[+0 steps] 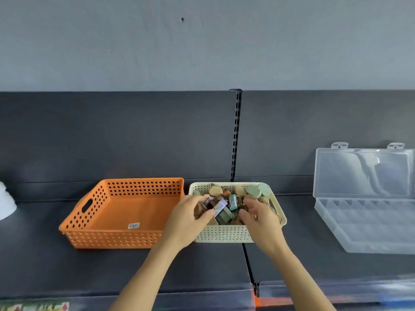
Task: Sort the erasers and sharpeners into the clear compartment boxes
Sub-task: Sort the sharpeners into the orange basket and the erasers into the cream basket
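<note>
A cream perforated basket (pixel 224 234) stands on the dark shelf, heaped with erasers and sharpeners (pixel 253 191) in tan, green and brown. My left hand (pixel 186 221) reaches in from the left and pinches a purple-and-white sharpener (pixel 220 206) between thumb and fingers. At the basket's right side, my right hand (pixel 260 218) has its fingers curled down among the pieces; whether it holds one is hidden. A clear compartment box (pixel 368 223) lies at the right, its lid (pixel 363 171) upright against the back panel and its compartments bare.
An orange perforated basket (pixel 89 221) with only a label on its floor sits just left of the cream one. A white object (pixel 6 205) shows at the far left edge. The shelf has a clear front rail (pixel 202 295) and a dark back panel.
</note>
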The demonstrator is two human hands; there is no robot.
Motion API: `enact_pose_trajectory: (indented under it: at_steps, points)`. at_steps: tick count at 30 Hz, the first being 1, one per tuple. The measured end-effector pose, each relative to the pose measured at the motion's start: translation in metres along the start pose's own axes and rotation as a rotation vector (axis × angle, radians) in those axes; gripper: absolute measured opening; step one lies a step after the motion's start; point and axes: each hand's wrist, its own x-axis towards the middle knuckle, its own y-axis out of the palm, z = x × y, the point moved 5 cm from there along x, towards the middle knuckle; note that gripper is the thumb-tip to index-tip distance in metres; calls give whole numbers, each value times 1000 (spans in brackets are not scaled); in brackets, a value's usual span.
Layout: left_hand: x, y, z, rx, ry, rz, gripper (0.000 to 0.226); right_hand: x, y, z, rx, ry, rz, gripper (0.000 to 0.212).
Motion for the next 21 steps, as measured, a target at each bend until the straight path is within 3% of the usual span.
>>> enact_pose_trajectory:
  at_steps: [9, 21]
  points:
    - [3, 14, 21, 12, 30, 18, 36, -5, 23, -8, -23, -25, -120, 20]
    - [29, 33, 5, 168, 84, 26, 38, 32, 5, -32, -158, 8, -110, 30]
